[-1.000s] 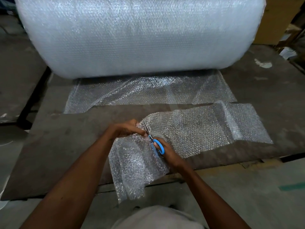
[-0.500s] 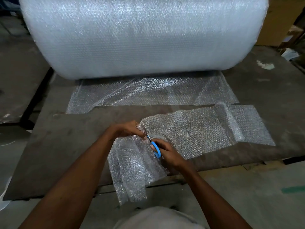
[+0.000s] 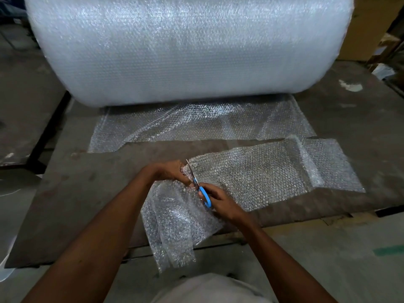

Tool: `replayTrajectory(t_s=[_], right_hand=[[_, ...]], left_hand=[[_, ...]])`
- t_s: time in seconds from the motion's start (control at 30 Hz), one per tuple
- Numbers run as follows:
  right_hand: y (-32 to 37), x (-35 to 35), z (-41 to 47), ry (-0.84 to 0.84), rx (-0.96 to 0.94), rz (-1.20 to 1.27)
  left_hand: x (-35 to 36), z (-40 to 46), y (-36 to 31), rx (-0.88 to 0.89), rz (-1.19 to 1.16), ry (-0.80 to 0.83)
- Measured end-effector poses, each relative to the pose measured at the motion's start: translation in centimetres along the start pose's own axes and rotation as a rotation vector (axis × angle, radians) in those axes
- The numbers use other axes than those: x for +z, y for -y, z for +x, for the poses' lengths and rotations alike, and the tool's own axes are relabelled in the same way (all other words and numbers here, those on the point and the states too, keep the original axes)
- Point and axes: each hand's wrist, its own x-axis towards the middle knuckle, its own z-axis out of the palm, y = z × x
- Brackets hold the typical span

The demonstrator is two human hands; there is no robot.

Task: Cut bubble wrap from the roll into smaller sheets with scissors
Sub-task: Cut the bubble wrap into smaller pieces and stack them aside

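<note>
A huge bubble wrap roll (image 3: pixel 188 47) lies across the back of the dark table (image 3: pixel 72 193), its loose end (image 3: pixel 196 123) spread flat in front of it. A cut strip of bubble wrap (image 3: pixel 262 173) lies nearer me, its left part hanging over the table's front edge. My left hand (image 3: pixel 169 171) pinches the strip just left of the cut line. My right hand (image 3: pixel 220 199) holds blue-handled scissors (image 3: pixel 202 191), blades nearly closed and pointing away from me through the strip.
Cardboard boxes (image 3: pixel 369 29) and scraps of paper (image 3: pixel 383 71) stand at the back right. A white smear (image 3: pixel 350 85) marks the table near them. A second dark table (image 3: pixel 19 106) sits to the left across a gap. Concrete floor (image 3: pixel 328 259) lies below the front edge.
The scissors have advanced a little farther away from me through the strip, and the blades have closed. My left hand keeps its grip beside the cut.
</note>
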Motion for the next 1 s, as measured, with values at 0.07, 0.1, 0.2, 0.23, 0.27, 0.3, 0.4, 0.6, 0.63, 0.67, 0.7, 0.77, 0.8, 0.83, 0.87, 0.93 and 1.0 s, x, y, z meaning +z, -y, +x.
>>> replayTrajectory(t_s=[0.07, 0.1, 0.2, 0.23, 0.27, 0.3, 0.4, 0.6, 0.63, 0.67, 0.7, 0.77, 0.8, 0.83, 0.87, 0.93, 1.0], right_hand=[[-0.3, -0.2, 0.0, 0.009, 0.004, -0.006], [-0.3, -0.2, 0.0, 0.009, 0.006, -0.004], [-0.3, -0.5, 0.1, -0.013, -0.018, 0.037], [-0.2, -0.5, 0.1, -0.027, -0.029, 0.044], [-0.1, -0.7, 0.1, -0.033, -0.039, 0.045], [-0.1, -0.8, 0.1, -0.038, -0.042, 0.042], [-0.3, -1.1, -0.1, -0.084, -0.065, 0.055], [-0.1, -1.0, -1.7, -0.271, -0.183, 0.048], [0.3, -0.8, -2.1, -0.320, -0.227, 0.054], [0.7, -0.7, -2.5, -0.371, -0.268, 0.058], [1.0, -0.8, -2.7, -0.425, -0.296, 0.061], [1.2, -1.2, -2.4, -0.500, -0.316, 0.103], [1.1, -1.4, -2.1, -0.508, -0.310, 0.135], [0.8, -1.7, -1.5, -0.507, -0.289, 0.167], [0.5, -1.7, -0.8, -0.495, -0.264, 0.206], [-0.4, -1.3, 0.6, -0.452, -0.161, 0.271], [-1.2, -0.1, 1.7, -0.371, -0.051, 0.338]], left_hand=[[0.1, 0.0, 0.0, -0.006, 0.028, -0.006], [0.0, 0.0, 0.1, -0.010, 0.045, -0.010], [-0.4, 0.1, 1.1, 0.001, 0.144, -0.075], [-0.7, 0.1, 1.6, 0.014, 0.192, -0.112], [-0.9, 0.1, 1.9, 0.033, 0.215, -0.147], [-1.1, 0.0, 2.1, 0.054, 0.221, -0.175], [-1.5, -0.7, 2.2, 0.049, 0.204, -0.204], [-3.9, -1.3, 4.1, -0.101, 0.358, -0.114], [-4.1, -1.7, 4.2, -0.087, 0.364, -0.111], [-4.3, -2.0, 4.6, -0.072, 0.367, -0.116], [-4.5, -2.4, 5.0, -0.066, 0.367, -0.111], [-4.7, -3.3, 5.6, -0.072, 0.348, -0.084], [-4.6, -3.7, 5.7, -0.085, 0.348, -0.084], [-4.3, -4.2, 5.6, -0.092, 0.357, -0.094], [-3.9, -4.6, 5.5, -0.086, 0.351, -0.108], [-3.1, -4.7, 5.3, -0.053, 0.290, -0.131], [-2.5, -4.7, 5.2, -0.033, 0.293, -0.121]])
